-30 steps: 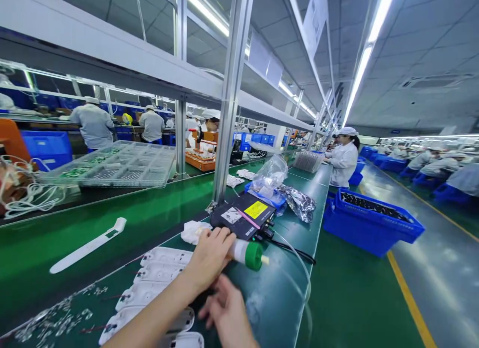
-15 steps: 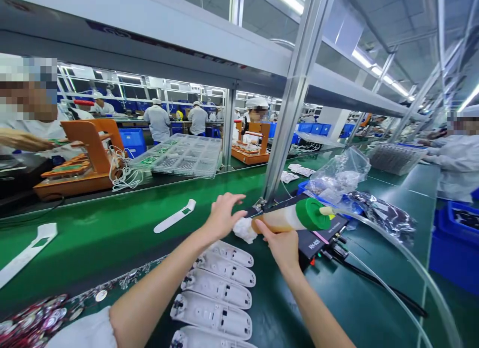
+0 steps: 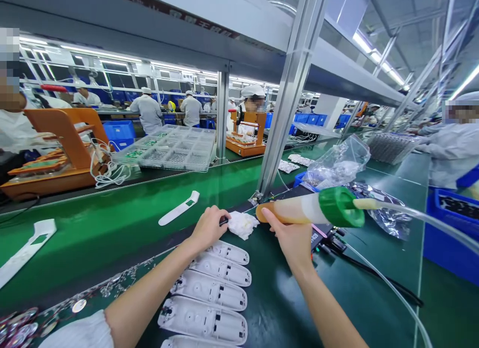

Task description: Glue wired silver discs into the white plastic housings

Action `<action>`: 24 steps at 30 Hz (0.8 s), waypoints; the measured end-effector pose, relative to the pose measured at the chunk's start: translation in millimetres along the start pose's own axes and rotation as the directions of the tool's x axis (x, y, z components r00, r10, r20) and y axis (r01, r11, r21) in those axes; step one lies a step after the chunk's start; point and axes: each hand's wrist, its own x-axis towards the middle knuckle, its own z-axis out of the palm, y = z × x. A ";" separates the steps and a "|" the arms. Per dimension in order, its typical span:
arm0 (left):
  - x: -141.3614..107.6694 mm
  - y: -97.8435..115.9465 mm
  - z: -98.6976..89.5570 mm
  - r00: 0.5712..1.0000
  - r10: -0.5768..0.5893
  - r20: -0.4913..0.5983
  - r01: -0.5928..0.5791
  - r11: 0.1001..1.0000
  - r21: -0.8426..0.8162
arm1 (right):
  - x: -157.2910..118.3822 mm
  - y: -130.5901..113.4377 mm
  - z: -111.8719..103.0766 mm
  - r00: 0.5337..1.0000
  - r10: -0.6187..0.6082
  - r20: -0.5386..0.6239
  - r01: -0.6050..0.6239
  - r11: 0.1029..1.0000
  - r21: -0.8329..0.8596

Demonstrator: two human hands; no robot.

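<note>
My right hand [image 3: 290,233] is wrapped round a glue syringe [image 3: 299,210] with amber contents, a green cap and a clear hose. The syringe lies nearly level, its narrow end towards the left. Fingers pinched, my left hand [image 3: 210,227] holds a small black piece [image 3: 223,221] beside a crumpled white tissue [image 3: 242,225]. The tissue sits between the two hands, close to the syringe's front end. Below my left hand, several white plastic shells [image 3: 215,288] lie in a row on the dark green bench, with small black parts inside.
White strips [image 3: 179,208] lie on the green conveyor belt [image 3: 108,223]. An aluminium post [image 3: 280,103] rises beyond the bench edge. A black control box [image 3: 316,238] with cables and plastic bags [image 3: 340,161] are at the right. Wired discs [image 3: 22,325] lie lower left. Co-workers sit opposite and right.
My left hand has come down beside the tissue and closed from spread fingers into a pinch. The syringe in my right hand has shifted right and closer. The view has turned slightly.
</note>
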 end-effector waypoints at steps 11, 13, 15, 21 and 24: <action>-67.9 -27.8 -24.6 0.997 0.053 0.053 -0.052 0.999 -0.009 | 17.1 -39.6 -9.7 0.950 0.014 -0.312 0.151 0.854 0.497; -78.0 -30.3 -22.9 0.996 0.052 0.071 -0.051 0.999 -0.017 | 6.7 -35.0 -8.0 0.970 0.033 -0.242 0.098 0.855 0.509; -81.6 -32.2 -20.8 0.997 0.031 0.066 -0.029 0.999 -0.026 | -6.0 -26.7 -3.5 0.984 0.049 -0.170 0.043 0.865 0.501; -79.7 -36.1 -21.5 0.997 -0.073 0.007 0.074 0.996 -0.051 | -41.3 -14.1 16.5 0.995 0.084 0.062 -0.098 0.956 0.275; -80.0 -38.4 -21.8 0.996 -0.087 0.019 0.088 0.994 -0.064 | -50.7 -13.5 23.1 0.989 0.043 0.139 -0.061 0.990 0.125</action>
